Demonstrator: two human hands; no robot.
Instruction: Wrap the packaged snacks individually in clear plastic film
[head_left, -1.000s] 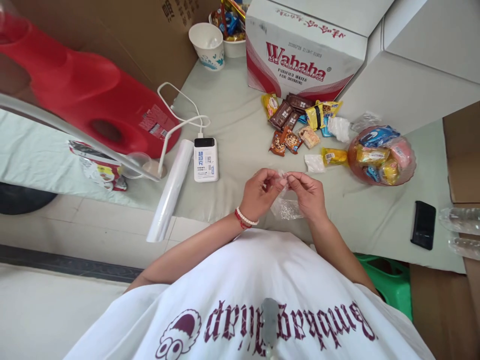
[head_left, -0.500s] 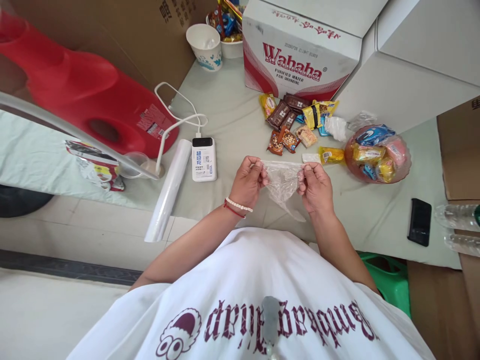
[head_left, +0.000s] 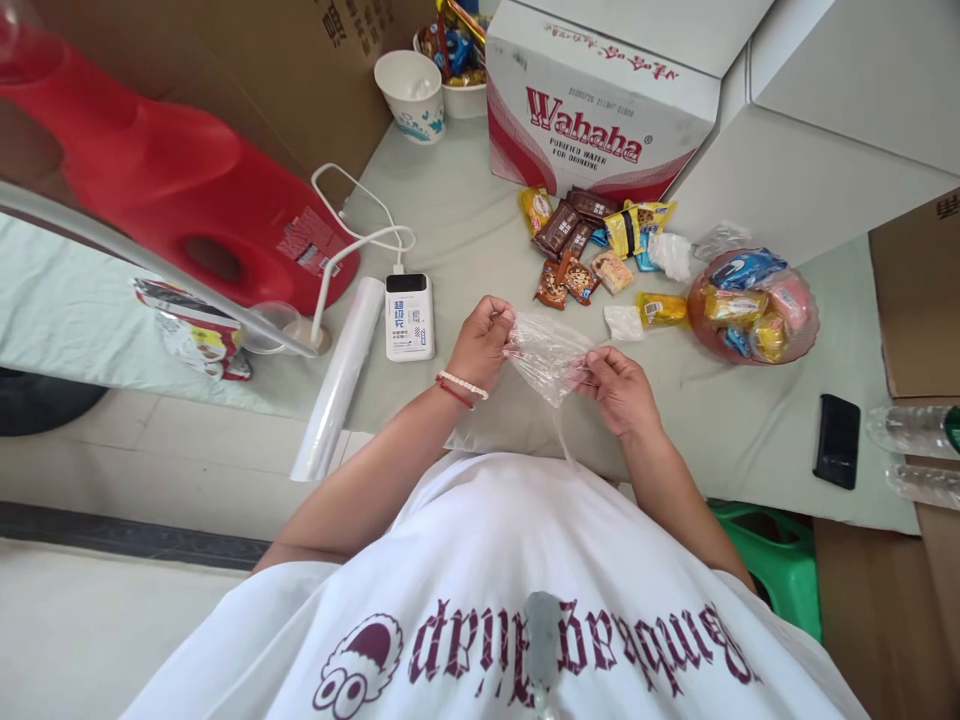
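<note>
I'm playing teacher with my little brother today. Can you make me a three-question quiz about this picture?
1. True or false: the left hand and the right hand both pinch the clear plastic bag.
2. Which lies nearest the left hand? A: power bank. B: a banana. C: a spoon.
3. Fill in: the black phone lies on the person's ____ side.
Key: 1 true; 2 A; 3 right.
</note>
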